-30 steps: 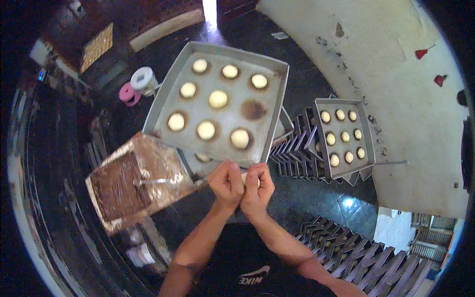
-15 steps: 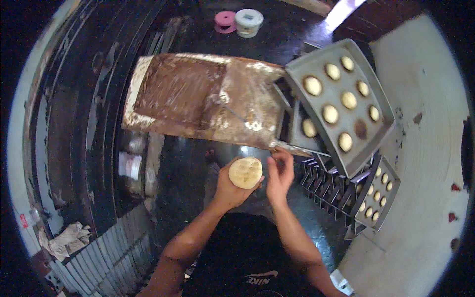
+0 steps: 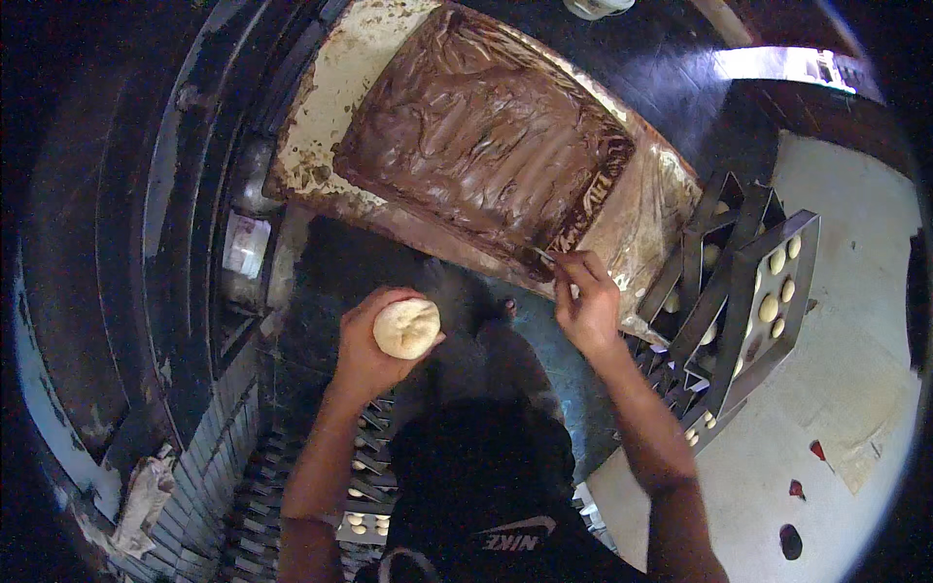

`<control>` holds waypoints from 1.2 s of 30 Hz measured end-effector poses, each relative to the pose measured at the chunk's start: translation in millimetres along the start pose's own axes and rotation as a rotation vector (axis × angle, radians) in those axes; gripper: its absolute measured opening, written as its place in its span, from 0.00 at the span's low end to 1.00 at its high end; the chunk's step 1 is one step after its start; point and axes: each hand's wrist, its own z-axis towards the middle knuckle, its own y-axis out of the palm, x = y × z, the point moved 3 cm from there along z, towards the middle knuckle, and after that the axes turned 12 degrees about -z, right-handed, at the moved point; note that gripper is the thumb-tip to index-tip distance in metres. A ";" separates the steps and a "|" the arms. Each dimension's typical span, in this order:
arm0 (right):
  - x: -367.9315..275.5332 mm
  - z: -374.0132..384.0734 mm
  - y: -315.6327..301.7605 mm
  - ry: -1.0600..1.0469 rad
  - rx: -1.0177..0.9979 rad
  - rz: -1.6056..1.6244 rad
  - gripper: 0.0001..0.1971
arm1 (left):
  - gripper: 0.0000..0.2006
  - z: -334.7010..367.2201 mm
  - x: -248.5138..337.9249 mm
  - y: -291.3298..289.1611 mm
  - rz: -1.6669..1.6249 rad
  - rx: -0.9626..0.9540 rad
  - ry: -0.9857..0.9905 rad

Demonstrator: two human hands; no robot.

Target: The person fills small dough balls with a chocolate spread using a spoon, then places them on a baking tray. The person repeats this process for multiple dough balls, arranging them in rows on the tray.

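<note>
My left hand [image 3: 374,350] is closed around a pale round bun [image 3: 406,328] with a dimpled top, held in front of my body. My right hand [image 3: 589,299] is closed in a pinch at the near edge of the board [image 3: 428,233]. From its fingers a thin metal tool [image 3: 544,255] sticks out toward a thick, glossy brown spread [image 3: 486,136], which looks like chocolate. Most of the tool is hidden by the fingers, so its exact kind does not show. The bun and the spread are apart.
Stacked dark metal trays [image 3: 724,364] with pale buns [image 3: 769,308] lean at the right, against a pale surface [image 3: 826,389]. More racked trays sit low behind my left arm. A white tub [image 3: 598,8] is at the far edge. Crumpled cloth [image 3: 146,500] hangs at lower left.
My view has turned toward the spread, which now appears larger. My right hand has moved to the board's near edge and taken hold of the thin tool. The bun stays in my left hand.
</note>
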 end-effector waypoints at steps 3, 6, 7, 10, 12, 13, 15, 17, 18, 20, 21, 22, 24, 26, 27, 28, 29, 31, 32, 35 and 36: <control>-14.5 48.8 2.1 -0.154 -0.271 -0.251 0.16 | 0.26 14.6 -4.2 -14.8 -0.039 0.053 -0.003; -18.1 59.2 25.0 -0.376 -0.235 -0.277 0.15 | 0.26 20.7 -11.9 -22.5 -0.156 0.044 -0.144; -20.6 59.9 28.2 -0.300 -0.316 -0.180 0.17 | 0.26 21.3 -8.1 -25.2 -0.092 0.046 -0.065; -13.2 62.5 40.7 -0.167 -0.291 -0.131 0.17 | 0.26 20.0 -5.0 -30.2 0.025 0.085 0.103; -16.6 56.2 53.3 -0.162 -0.302 -0.089 0.17 | 0.25 17.1 -17.1 -35.0 0.002 0.160 0.122; -21.1 57.8 59.0 -0.163 -0.303 -0.064 0.17 | 0.25 18.9 -13.1 -36.9 0.015 0.198 0.183; -26.8 64.6 61.4 -0.159 -0.218 -0.064 0.13 | 0.26 22.6 -1.8 -39.4 0.043 0.272 0.306; -36.5 67.1 63.7 -0.150 -0.159 0.055 0.12 | 0.27 30.1 0.1 -42.6 0.046 0.333 0.308; -43.1 68.6 66.5 -0.145 -0.138 0.177 0.12 | 0.28 32.3 1.2 -43.7 0.047 0.362 0.309; -50.2 75.5 75.8 -0.130 -0.122 0.222 0.11 | 0.29 34.0 -1.5 -42.9 0.003 0.386 0.309; -50.9 77.7 82.0 -0.118 -0.130 0.144 0.10 | 0.29 35.2 -2.0 -42.2 -0.019 0.396 0.308; -54.6 81.7 84.9 -0.104 -0.138 0.062 0.10 | 0.29 37.8 -1.9 -41.6 -0.010 0.387 0.293; -59.6 85.6 82.9 -0.055 -0.196 0.303 0.06 | 0.28 46.3 0.3 -39.1 0.009 0.363 0.266; -81.4 86.2 51.5 0.000 -0.216 0.593 0.06 | 0.28 56.6 6.3 -38.0 0.082 0.339 0.348; -93.1 85.5 27.7 -0.047 -0.168 0.690 0.05 | 0.28 60.0 10.3 -34.8 0.117 0.321 0.388; -103.8 83.6 3.7 -0.086 -0.132 0.718 0.06 | 0.28 60.0 12.7 -29.6 -0.050 0.292 0.301; -114.0 82.4 -20.2 -0.130 -0.097 0.742 0.06 | 0.28 58.9 17.5 -22.3 -0.219 0.267 0.215; -119.9 75.8 -44.5 -0.204 0.033 0.716 0.08 | 0.27 62.7 48.4 -8.2 -0.392 0.140 0.050; -121.8 71.1 -52.3 -0.232 0.117 0.668 0.09 | 0.27 63.4 65.1 -1.5 -0.443 0.132 0.095; -99.4 49.3 -44.1 -0.259 0.308 0.392 0.09 | 0.26 61.2 84.7 19.2 -0.497 0.168 0.054; -81.9 35.4 -29.5 -0.253 0.357 0.277 0.09 | 0.26 60.4 78.7 23.0 -0.512 0.142 0.052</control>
